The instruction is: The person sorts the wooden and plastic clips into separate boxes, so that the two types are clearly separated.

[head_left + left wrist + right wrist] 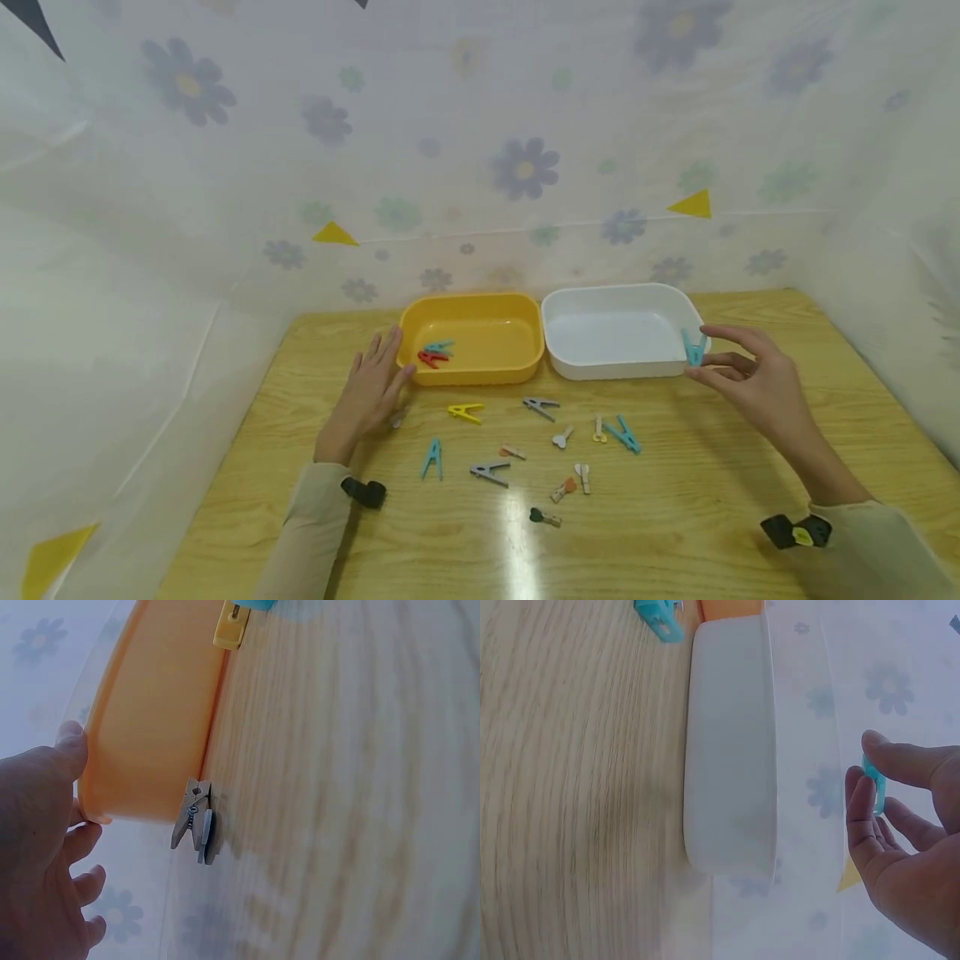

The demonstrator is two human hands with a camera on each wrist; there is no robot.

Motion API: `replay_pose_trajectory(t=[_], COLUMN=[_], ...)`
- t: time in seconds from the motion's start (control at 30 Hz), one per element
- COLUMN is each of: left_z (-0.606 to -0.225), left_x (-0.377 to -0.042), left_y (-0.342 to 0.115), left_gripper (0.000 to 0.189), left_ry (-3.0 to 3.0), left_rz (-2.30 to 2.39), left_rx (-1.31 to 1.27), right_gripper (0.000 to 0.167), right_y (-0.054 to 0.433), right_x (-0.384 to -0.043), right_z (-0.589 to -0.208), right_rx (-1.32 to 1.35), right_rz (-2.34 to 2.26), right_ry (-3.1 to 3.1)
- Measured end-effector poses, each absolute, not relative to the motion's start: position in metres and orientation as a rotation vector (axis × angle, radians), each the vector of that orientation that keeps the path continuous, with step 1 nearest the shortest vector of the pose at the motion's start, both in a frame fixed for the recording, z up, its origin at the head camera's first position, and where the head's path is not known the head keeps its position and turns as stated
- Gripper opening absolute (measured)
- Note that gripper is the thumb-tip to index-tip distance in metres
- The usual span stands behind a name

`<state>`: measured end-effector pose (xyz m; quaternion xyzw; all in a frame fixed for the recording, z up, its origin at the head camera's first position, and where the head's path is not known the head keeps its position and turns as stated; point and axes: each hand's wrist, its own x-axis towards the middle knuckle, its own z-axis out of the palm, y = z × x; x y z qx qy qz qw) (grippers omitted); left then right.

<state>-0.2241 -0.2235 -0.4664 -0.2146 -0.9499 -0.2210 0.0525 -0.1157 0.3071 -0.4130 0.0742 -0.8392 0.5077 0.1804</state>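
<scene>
Clothes peg (pixel 695 355), light blue, one: in the right hand (pixel 761 390), by the right end of the white tray (pixel 600 369); remainder by size. Table (pixel 660 542), wood-grained; white tray and yellow tray (pixel 480 377), side by side along its far edge, white on the right; left hand (pixel 363 400), fingers spread, thumb and forefinger touching the yellow tray's left end; right hand, thumb and fingertips pinching the held peg; the peg's joined end near the thumb, prongs away from the person, long axis roughly across the tray's length; tray to the left of the fingers, right hand much the nearer; its wall and the peg apart in the right wrist view. Plastic pegs on the table: one yellow (pixel 459 410), two grey (pixel 532 404), two blue (pixel 626 438); in the yellow tray, one red (pixel 431 358), one blue; smallest, seven wooden pegs (pixel 560 440), scattered, one beside the left hand.
</scene>
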Motion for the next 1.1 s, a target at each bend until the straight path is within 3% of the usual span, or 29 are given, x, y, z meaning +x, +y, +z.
replay_pose_trajectory(t=[1.1], left_z=[-0.467], left_x=[-0.223], left_y=[-0.223], left_gripper=[0.072], left_ry=[-2.9], left_rz=[-0.661], left_rx=[-0.645], right_gripper=[0.055], right_y=[0.236], right_x=[-0.151], right_z=[-0.406], right_rx=[0.454], right_rz=[1.652], right_ry=[-2.257])
